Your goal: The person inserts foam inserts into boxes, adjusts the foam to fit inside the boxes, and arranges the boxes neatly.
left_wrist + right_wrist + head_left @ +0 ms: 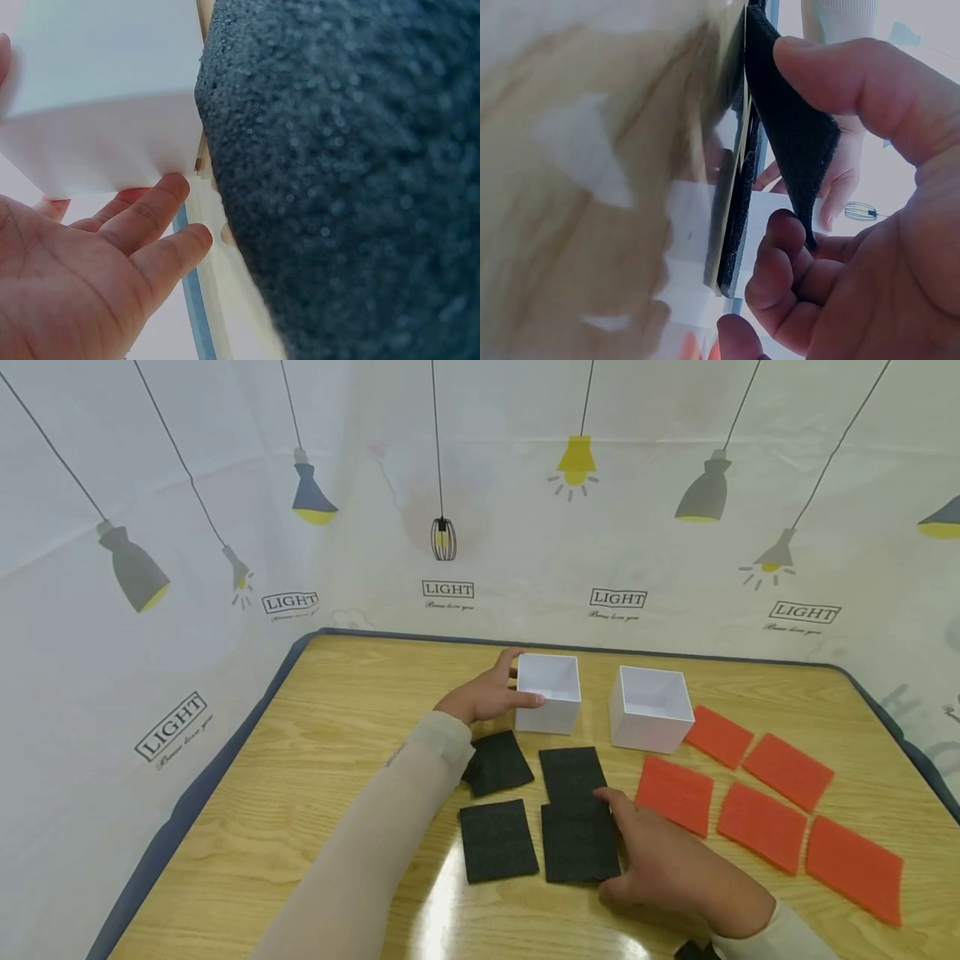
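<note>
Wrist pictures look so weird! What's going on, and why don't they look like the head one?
No machine here, just a person's left hand and right hand, both bare. A camera worn on the head looks forward and down, so it sees the table and both hands. Each wrist wears a camera too, so those pictures look very close up.

The left hand holds a white box. The right hand pinches a black square between thumb and fingers. Also on the table are another white box, more black squares and five red squares.
</note>
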{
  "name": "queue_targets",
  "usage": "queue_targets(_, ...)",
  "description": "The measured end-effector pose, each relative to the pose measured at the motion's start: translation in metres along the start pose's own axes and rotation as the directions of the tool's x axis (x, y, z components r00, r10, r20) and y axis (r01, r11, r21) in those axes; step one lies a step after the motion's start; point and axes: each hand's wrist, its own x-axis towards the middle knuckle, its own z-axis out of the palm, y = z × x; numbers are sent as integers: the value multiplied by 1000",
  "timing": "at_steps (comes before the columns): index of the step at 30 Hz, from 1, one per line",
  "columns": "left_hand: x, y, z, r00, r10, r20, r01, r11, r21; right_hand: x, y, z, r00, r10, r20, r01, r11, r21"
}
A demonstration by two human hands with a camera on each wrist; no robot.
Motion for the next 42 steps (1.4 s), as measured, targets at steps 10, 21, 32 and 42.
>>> queue_targets(10,0,3,-1,1000,1,0,-1,1000,8,0,1,1,1000,-29,2,29,999,43)
queue_targets(21,1,2,-2,1000,3,9,-3,1000,3,-2,0,-1,999,-42,4,41,998,47)
queue_targets(32,0,1,-2,1000,-3,7,3,1000,-16,-5,-1,-7,998,-46,-50,51,993,105)
queue_targets(42,2,-3,-1,1000,-7,8,7,1000,-22,-4,2,-9,983,-151,-103,163,979,124)
